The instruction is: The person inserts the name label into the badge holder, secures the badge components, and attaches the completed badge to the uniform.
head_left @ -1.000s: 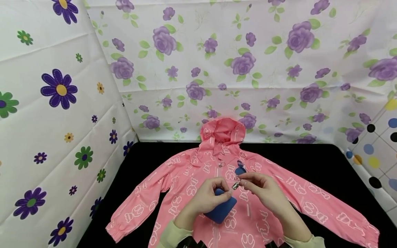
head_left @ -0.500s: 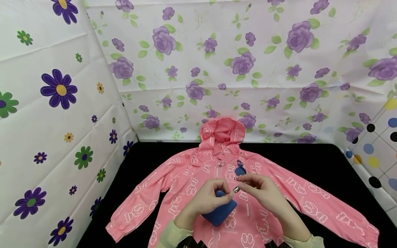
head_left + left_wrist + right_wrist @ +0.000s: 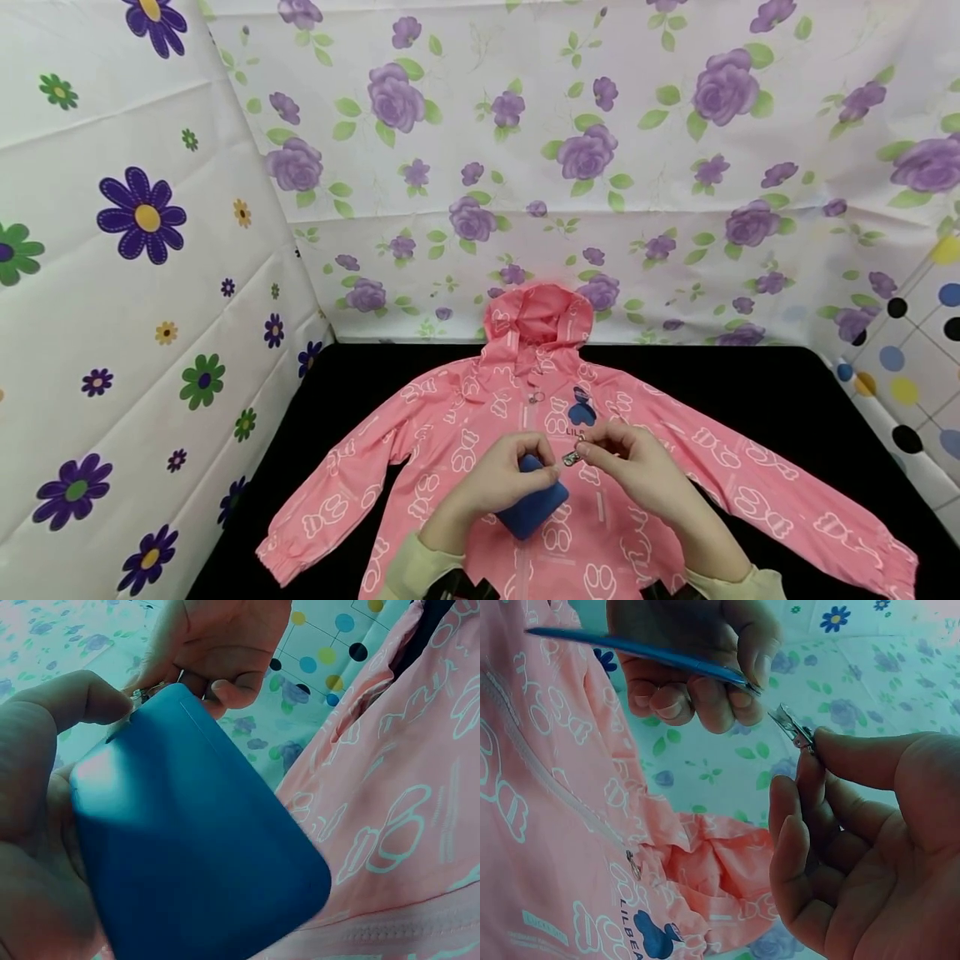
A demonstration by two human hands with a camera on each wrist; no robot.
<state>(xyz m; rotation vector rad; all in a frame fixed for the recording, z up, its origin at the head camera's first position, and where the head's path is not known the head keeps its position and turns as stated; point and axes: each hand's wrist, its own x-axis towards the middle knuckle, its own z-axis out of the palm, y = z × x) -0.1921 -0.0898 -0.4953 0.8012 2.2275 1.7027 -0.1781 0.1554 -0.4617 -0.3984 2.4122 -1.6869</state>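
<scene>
My left hand (image 3: 501,477) grips a flat blue card holder (image 3: 202,832) with rounded corners, thumb and forefinger at its upper edge. Between the thumb and forefinger of my right hand (image 3: 637,462) is a small silver metal clip (image 3: 791,729), its flat end pointing toward the card holder. A small gap separates the clip from the holder's edge in the right wrist view. Both hands are over the front of a pink hooded jacket (image 3: 420,429) with white outline prints, laid out flat, sleeves spread.
The jacket lies on a black tabletop (image 3: 712,375). Its hood (image 3: 540,304) reaches the floral back curtain (image 3: 465,167), and a zipper pull with a ring (image 3: 536,398) shows near the collar. A flower-printed sheet (image 3: 135,317) hangs on the left, a dotted one (image 3: 930,367) on the right.
The metal clip has turned flatter in my right fingers, and that hand has shifted slightly, uncovering more of the jacket's blue print. The card holder moved slightly down, then back up.
</scene>
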